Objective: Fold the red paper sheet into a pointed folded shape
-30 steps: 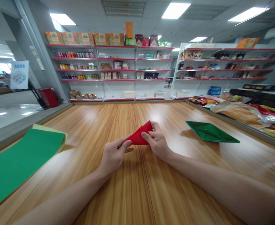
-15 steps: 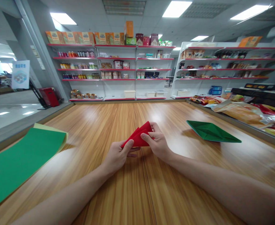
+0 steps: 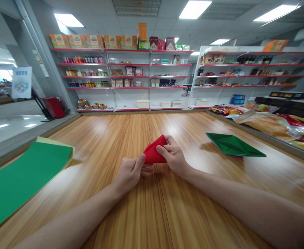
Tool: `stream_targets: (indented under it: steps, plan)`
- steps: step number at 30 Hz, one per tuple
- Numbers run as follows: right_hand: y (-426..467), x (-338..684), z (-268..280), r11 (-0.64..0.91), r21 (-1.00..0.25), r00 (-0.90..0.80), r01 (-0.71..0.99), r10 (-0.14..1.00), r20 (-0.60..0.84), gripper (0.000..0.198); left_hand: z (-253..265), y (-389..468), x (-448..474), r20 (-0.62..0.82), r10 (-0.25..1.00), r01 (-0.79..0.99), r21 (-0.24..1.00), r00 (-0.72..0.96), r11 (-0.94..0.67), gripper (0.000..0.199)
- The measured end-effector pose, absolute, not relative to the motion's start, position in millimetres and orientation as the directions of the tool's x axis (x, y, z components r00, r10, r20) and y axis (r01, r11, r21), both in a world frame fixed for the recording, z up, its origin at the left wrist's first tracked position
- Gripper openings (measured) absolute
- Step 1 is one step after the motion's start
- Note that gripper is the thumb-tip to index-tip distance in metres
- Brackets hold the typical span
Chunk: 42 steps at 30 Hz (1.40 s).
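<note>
A folded piece of red paper [image 3: 155, 153] is held between both hands, a little above the middle of the table. My left hand [image 3: 131, 172] pinches its left end, thumb on the near face and fingers behind. My right hand [image 3: 175, 156] grips the right end, with the thumb pressed on the front and the index finger at the upper edge. Folded layers show along the paper's upper left side. To the right lies a folded green paper shape [image 3: 233, 145], pointed at both ends, with creases across its top.
Green sheets [image 3: 29, 176] with a yellowish sheet beneath lie at the table's left, one end curling up. Wood-grain table [image 3: 110, 135] has a raised rim. Packaged snacks [image 3: 266, 124] are piled beyond the right rim. Stocked shelves [image 3: 128, 76] stand behind the far edge.
The red paper's left end has been folded or turned inward, so it looks shorter and more compact. My left thumb has shifted slightly up at its edge. My right hand has hardly moved.
</note>
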State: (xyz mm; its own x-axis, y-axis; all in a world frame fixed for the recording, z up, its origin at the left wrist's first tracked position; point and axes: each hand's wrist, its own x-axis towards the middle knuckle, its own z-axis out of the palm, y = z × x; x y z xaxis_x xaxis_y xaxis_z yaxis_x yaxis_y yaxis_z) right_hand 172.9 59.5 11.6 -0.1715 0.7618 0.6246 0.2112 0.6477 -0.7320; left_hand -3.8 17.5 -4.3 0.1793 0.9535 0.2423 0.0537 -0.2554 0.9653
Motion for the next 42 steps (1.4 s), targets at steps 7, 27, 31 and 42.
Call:
stream_targets:
  steps: [7,27,31,42]
  plan:
    - [58.5,173.0,11.3,0.655,-0.724,-0.206,0.214,0.755,0.623,0.040,-1.3,11.2,-4.1,0.393,0.903,0.231,0.875,0.175,-0.426,0.054]
    - [47.9,167.8,14.3,0.674,-0.712,-0.287,0.196,0.734,0.616,0.037,1.4,11.6,-8.5,0.546,0.768,0.467,0.612,0.334,-0.638,0.039]
    - [48.2,168.6,14.1,0.678,-0.707,-0.295,0.203,0.731,0.616,0.037,2.6,11.2,-8.2,0.540,0.772,0.448,0.629,0.335,-0.635,0.038]
    - [49.4,168.2,13.8,0.675,-0.706,-0.289,0.214,0.734,0.615,0.042,1.8,12.1,-9.1,0.470,0.810,0.358,0.732,0.350,-0.580,0.035]
